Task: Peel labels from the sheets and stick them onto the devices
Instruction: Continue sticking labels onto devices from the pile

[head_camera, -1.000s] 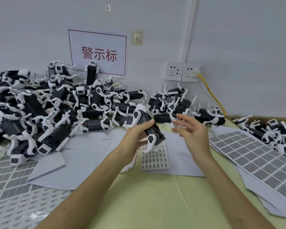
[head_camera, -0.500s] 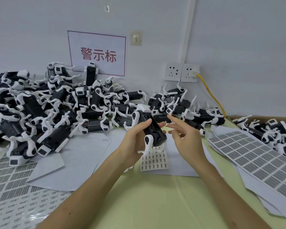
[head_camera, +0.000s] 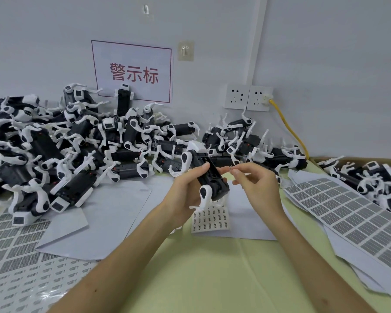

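Your left hand (head_camera: 184, 193) grips the device (head_camera: 210, 177) over the small label sheet (head_camera: 210, 220); right hand (head_camera: 256, 185) pinches what looks like a tiny label (head_camera: 231, 170) just beside it. Risk: it curls onto your fingertip, or lands crooked if you tilt.

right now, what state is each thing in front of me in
left hand, grips the device
device, held tilted above the table
right hand, pinches what looks like a tiny label
small label sheet, flat under the device
big label sheet, flat at the right
device pile, heaped at the back
yellow cable, plugged into the right socket
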A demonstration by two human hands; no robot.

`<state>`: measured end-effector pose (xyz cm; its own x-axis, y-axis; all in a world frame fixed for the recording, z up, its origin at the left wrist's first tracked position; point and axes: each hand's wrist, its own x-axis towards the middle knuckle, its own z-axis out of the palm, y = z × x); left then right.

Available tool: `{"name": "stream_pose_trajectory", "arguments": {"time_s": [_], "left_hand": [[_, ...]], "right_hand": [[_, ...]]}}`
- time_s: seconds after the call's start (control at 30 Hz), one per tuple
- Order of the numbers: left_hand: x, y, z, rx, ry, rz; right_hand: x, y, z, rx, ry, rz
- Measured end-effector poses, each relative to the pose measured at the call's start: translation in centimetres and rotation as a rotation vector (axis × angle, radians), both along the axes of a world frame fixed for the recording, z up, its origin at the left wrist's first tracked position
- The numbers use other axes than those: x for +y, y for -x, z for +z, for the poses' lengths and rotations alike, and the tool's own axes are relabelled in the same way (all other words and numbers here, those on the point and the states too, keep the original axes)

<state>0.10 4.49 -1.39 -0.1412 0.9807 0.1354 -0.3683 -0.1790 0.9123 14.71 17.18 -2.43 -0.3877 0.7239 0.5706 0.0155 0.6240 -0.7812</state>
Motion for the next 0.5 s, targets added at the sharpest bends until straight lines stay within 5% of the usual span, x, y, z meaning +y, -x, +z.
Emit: {"name": "stream_pose_trajectory", "arguments": {"time_s": [0.5], "left_hand": [[0.48,0.33,-0.63,0.095,0.042,0.022]], "right_hand": [[-0.30,0.10,0.05,-0.033,-0.017,-0.071]]}}
